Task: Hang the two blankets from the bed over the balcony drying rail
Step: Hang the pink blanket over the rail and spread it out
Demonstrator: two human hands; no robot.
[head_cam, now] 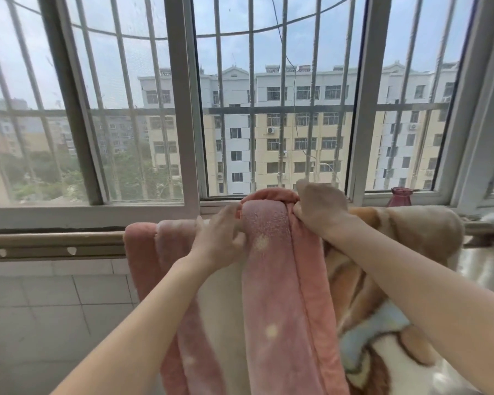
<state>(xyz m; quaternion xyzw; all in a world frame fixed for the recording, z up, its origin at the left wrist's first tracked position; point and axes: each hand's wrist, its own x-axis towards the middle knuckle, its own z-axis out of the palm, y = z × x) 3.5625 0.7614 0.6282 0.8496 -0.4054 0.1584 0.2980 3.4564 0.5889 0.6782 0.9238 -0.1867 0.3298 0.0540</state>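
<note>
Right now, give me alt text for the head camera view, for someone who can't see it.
A left hand and a right hand grip the top fold of a pink blanket draped over a wooden rail below a barred window. A tan patterned blanket hangs over the rail to its right; apartment blocks stand outside.

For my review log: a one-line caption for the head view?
Left hand and right hand grip a fold of the pink blanket on the rail, beside the patterned blanket already draped there.
</note>
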